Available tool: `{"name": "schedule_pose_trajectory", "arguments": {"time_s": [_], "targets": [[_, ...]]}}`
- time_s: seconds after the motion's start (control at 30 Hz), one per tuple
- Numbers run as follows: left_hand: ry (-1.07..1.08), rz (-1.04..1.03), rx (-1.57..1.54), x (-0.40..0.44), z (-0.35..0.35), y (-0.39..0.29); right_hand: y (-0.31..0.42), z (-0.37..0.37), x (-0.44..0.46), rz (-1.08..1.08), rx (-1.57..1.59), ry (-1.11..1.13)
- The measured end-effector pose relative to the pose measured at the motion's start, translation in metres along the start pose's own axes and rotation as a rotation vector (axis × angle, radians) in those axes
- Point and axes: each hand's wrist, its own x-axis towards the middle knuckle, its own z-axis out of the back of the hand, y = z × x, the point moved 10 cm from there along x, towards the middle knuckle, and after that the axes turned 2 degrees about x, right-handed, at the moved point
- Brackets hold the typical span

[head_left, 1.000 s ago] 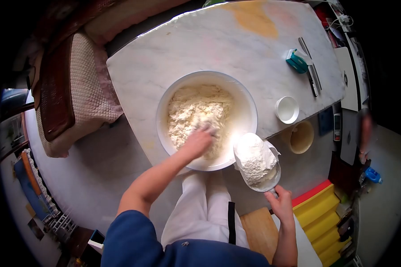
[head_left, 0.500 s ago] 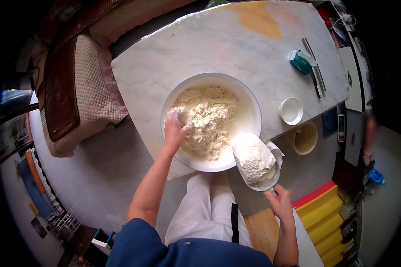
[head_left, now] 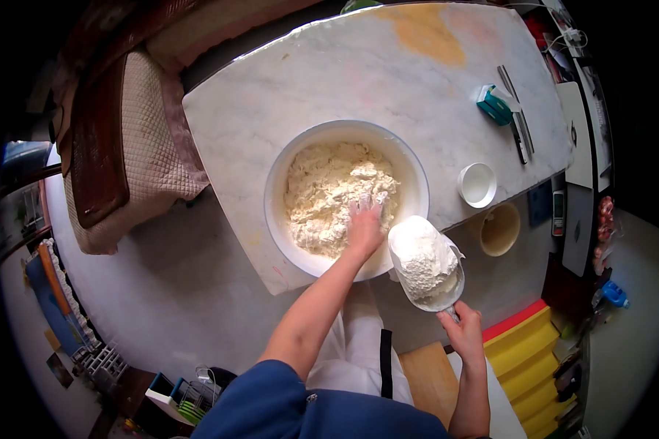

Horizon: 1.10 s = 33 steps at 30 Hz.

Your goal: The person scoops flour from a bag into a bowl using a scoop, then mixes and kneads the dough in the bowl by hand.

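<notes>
A wide white bowl (head_left: pixel 272 212) stands at the near edge of the table and holds crumbly, pale dough (head_left: pixel 318 197). My left hand (head_left: pixel 366 227) lies on the dough right of the bowl's middle, fingers stretched forward and dusted with flour. The dough partly hides its fingertips. In my right hand (head_left: pixel 464 331) is the handle of a scoop (head_left: pixel 452 296), heaped with white flour (head_left: pixel 420 256). The scoop's front end hangs by the bowl's lower right rim, beyond the table edge.
A small white bowl (head_left: pixel 478 185) sits on the marble table (head_left: pixel 234 117). Behind it are a teal-and-white box (head_left: pixel 495 104), a knife (head_left: pixel 518 143) and a metal rod (head_left: pixel 516 102). A tan bucket (head_left: pixel 500 229) stands below the right edge. A padded, quilted seat (head_left: pixel 150 132) is at left.
My left hand has moved from the bowl's left side across the dough to the right, its fingers now spread. My right hand and the flour-filled scoop stay nearly in place.
</notes>
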Motion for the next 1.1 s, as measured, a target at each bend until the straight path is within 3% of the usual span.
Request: {"name": "schedule_pose_trajectory", "arguments": {"time_s": [0.1, 0.17, 0.23, 0.33, 0.43, 0.5, 0.63, 0.7, 0.77, 0.87, 0.97, 1.1], "targets": [[-0.246, -0.041, 0.018, -0.015, 0.067, 0.017, -0.001, 0.002, 0.003, -0.001, -0.011, 0.009], [-0.412, 0.19, 0.171, -0.014, 0.089, 0.083, -0.008, 0.002, 0.004, -0.021, 0.001, 0.02], [-0.421, 0.336, -0.104, -0.013, 0.121, 0.12, -0.015, 0.0, 0.006, -0.038, 0.025, 0.028], [-0.499, 0.369, -0.23, 0.015, 0.115, 0.137, -0.005, 0.001, 0.007, 0.033, 0.01, -0.004], [-0.225, 0.411, -0.31, 0.074, 0.071, 0.176, -0.005, 0.0, 0.006, 0.053, 0.056, -0.009], [-0.203, 0.327, -0.539, 0.09, 0.046, 0.177, -0.01, -0.002, 0.007, 0.008, 0.059, -0.006], [0.075, 0.232, -0.577, 0.085, 0.019, 0.109, -0.014, -0.001, 0.005, -0.04, 0.019, 0.004], [0.143, 0.185, -0.387, 0.07, 0.025, 0.057, -0.013, 0.0, 0.005, -0.027, 0.007, -0.005], [0.075, 0.288, -0.098, 0.064, 0.006, 0.045, -0.014, 0.0, 0.003, -0.02, 0.004, -0.009], [-0.077, 0.495, -0.097, 0.036, 0.019, 0.008, -0.013, 0.004, 0.002, -0.024, 0.003, -0.024], [-0.137, 0.577, -0.107, 0.03, 0.013, -0.011, -0.002, 0.004, 0.001, -0.03, 0.004, -0.035], [-0.162, 0.555, -0.104, 0.037, 0.011, -0.014, -0.002, 0.003, 0.001, -0.031, 0.002, -0.038]]}}
